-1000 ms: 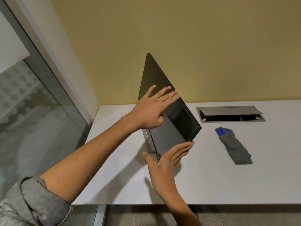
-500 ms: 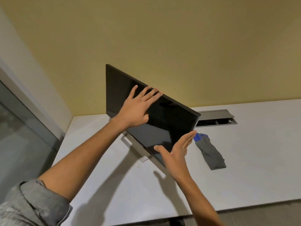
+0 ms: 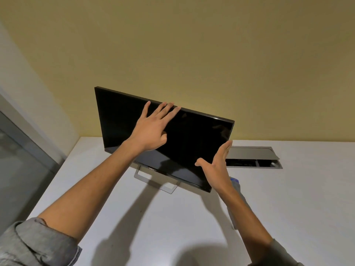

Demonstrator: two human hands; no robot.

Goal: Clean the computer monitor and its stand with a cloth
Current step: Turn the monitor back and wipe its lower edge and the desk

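A black monitor stands on a silver frame stand on the white desk, its dark screen turned toward me and tilted. My left hand lies flat on the upper middle of the screen, fingers spread, fingertips at the top edge. My right hand is open with its palm beside the screen's lower right corner, fingers pointing up along the right edge. A grey cloth with a blue part lies on the desk just right of the monitor, mostly hidden behind my right forearm.
An open cable hatch is set into the desk behind the monitor's right side. A yellow wall rises right behind the desk. A glass partition runs along the left edge of the desk.
The monitor has swung round from edge-on to facing me. Both hands stayed on it, the left moving up to the top edge. The cloth is now hidden by my right arm.
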